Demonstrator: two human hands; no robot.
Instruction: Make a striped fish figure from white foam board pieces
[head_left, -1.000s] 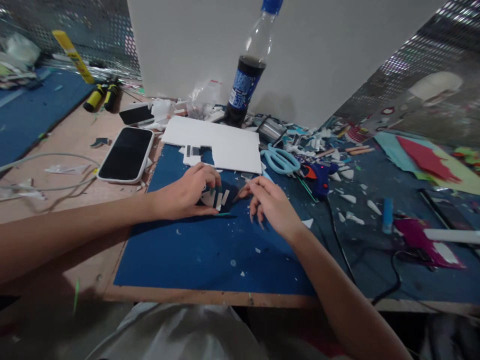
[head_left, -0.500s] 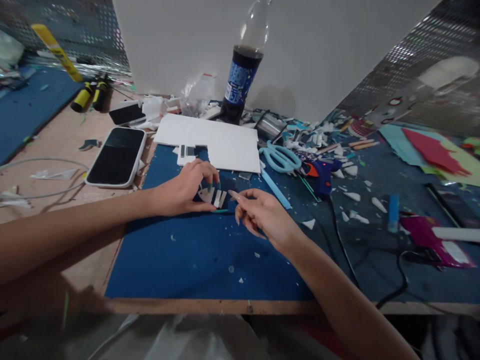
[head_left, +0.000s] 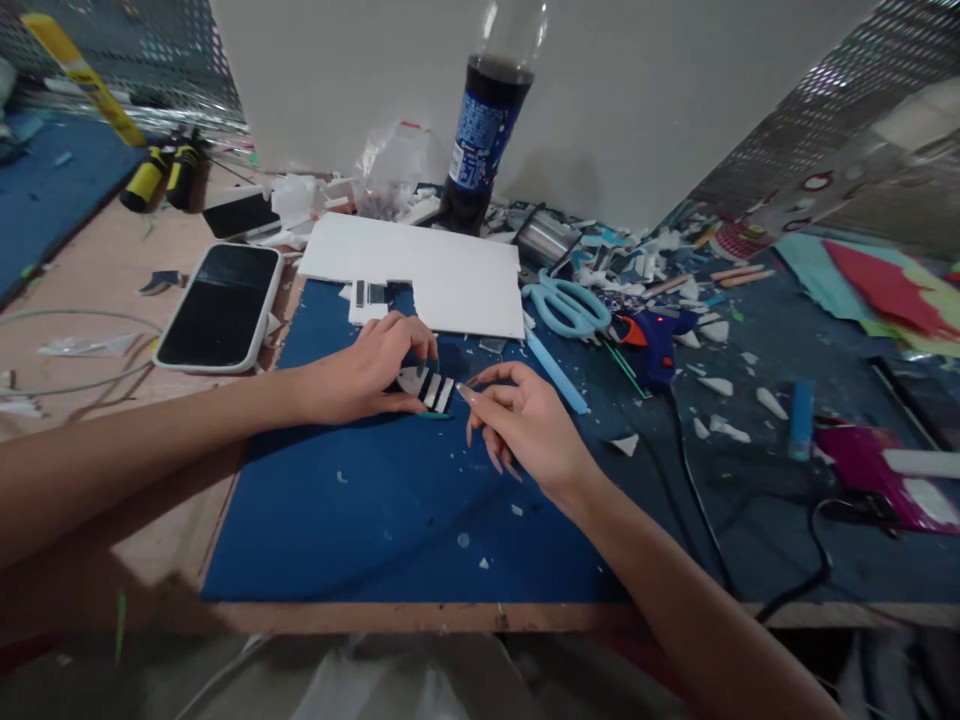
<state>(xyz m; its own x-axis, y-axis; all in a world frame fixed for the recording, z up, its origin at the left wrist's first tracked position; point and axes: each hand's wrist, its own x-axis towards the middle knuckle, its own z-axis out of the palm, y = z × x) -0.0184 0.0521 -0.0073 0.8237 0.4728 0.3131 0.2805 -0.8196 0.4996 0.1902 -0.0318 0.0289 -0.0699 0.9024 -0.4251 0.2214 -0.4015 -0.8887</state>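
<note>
My left hand [head_left: 375,368] rests on the blue cutting mat [head_left: 390,490], its fingers curled over a small piece with white foam strips [head_left: 427,387] and pressing it down. My right hand [head_left: 517,420] hovers just right of that piece, thumb and forefinger pinched near its edge; whether anything sits in the pinch is too small to tell. A white foam board [head_left: 442,270] with a notch cut out lies at the mat's far edge.
A black phone [head_left: 219,305] lies left of the mat. A cola bottle [head_left: 480,130] stands behind the board. Light blue scissors [head_left: 566,305], a blue glue gun [head_left: 652,335] with its cable, foam scraps and coloured paper [head_left: 885,290] crowd the right side.
My right hand turned and drew back slightly, then came in again to the strip piece with a pinch. The left hand stayed on the piece. The view shifted a little downward.
</note>
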